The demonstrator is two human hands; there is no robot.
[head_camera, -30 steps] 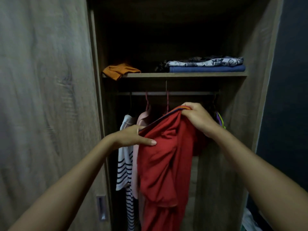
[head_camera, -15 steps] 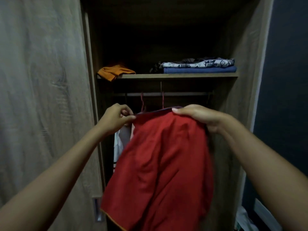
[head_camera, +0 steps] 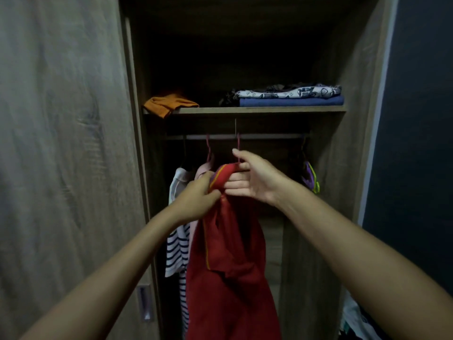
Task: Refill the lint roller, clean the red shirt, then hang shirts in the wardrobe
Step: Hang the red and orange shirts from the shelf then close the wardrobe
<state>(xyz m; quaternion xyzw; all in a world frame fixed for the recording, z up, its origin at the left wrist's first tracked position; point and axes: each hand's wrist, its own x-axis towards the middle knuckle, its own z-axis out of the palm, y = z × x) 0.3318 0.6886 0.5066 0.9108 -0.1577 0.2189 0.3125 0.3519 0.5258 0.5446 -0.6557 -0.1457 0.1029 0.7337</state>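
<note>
A wooden shelf (head_camera: 245, 110) spans the open wardrobe (head_camera: 353, 143) from side wall to side wall. At the shelf's left end lies a crumpled orange garment (head_camera: 169, 104), one fold hanging over the front edge. Toward the right end sits a folded blue garment (head_camera: 291, 102), its front flush with the front edge, and a folded white patterned cloth (head_camera: 289, 91) lies directly on top of it. A dark bunched piece (head_camera: 228, 99) sits just left of that stack, too dim to identify.

Under the shelf runs a hanging rail (head_camera: 269, 136) carrying clothes hangers.
</note>
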